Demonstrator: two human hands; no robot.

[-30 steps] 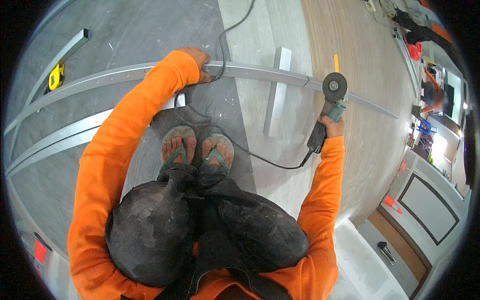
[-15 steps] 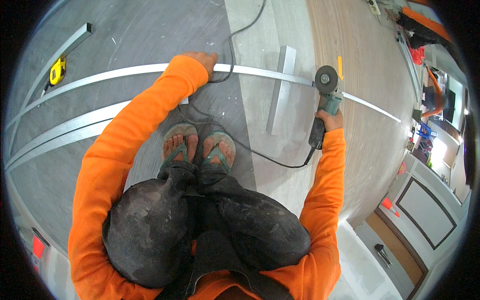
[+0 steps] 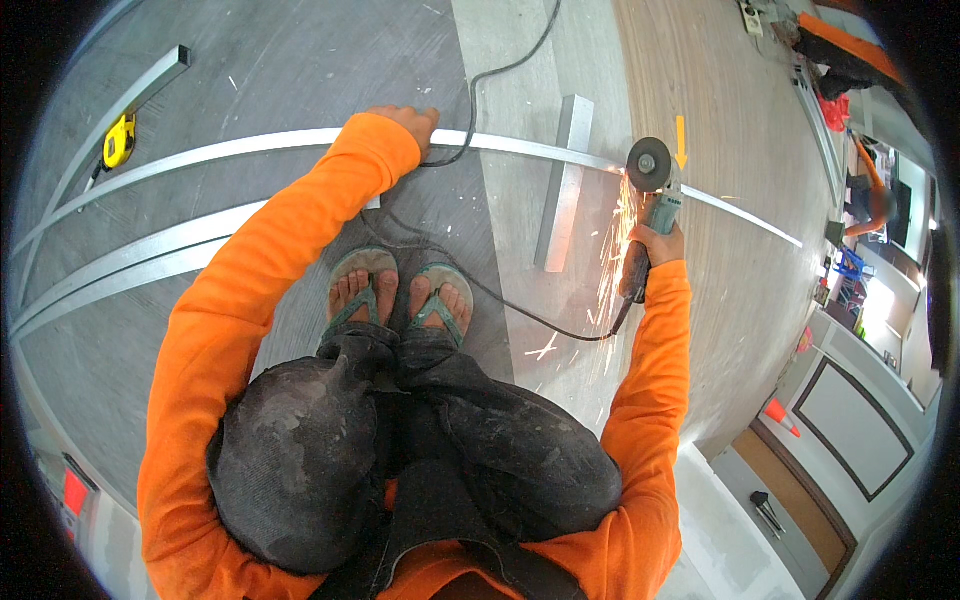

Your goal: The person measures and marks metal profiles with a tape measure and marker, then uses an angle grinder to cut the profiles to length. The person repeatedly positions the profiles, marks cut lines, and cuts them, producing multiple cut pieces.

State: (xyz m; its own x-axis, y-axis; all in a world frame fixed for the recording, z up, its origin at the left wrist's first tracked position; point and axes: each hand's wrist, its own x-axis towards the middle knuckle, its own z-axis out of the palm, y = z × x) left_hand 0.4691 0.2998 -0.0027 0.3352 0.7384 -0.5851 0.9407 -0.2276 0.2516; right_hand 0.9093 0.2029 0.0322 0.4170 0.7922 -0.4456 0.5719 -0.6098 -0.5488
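Observation:
In my right hand (image 3: pixel 657 246) is an angle grinder (image 3: pixel 660 205), its disc (image 3: pixel 649 164) against a long thin metal bar (image 3: pixel 520 146). Bright sparks (image 3: pixel 615 255) spray from the contact down toward me. My left hand (image 3: pixel 408 124) closes over the same bar farther left; its fingers are partly hidden behind the sleeve. A short metal channel (image 3: pixel 565 190) lies crosswise under the bar, left of the disc. The grinder's black cord (image 3: pixel 530 320) curves across the floor near my sandalled feet.
At the left lie a yellow tape measure (image 3: pixel 119 141) and more metal bars (image 3: pixel 130 260). An orange cone (image 3: pixel 781 416) stands at the lower right. Another person in an orange sleeve (image 3: pixel 868 165) is at the far right, near a red bag (image 3: pixel 834 108). A power socket block (image 3: pixel 750 18) sits at the top.
Sparks now fly from the disc where it meets the bar; there were none before. The grinder's head has shifted and tilted slightly. My left hand stays almost in place on the bar.

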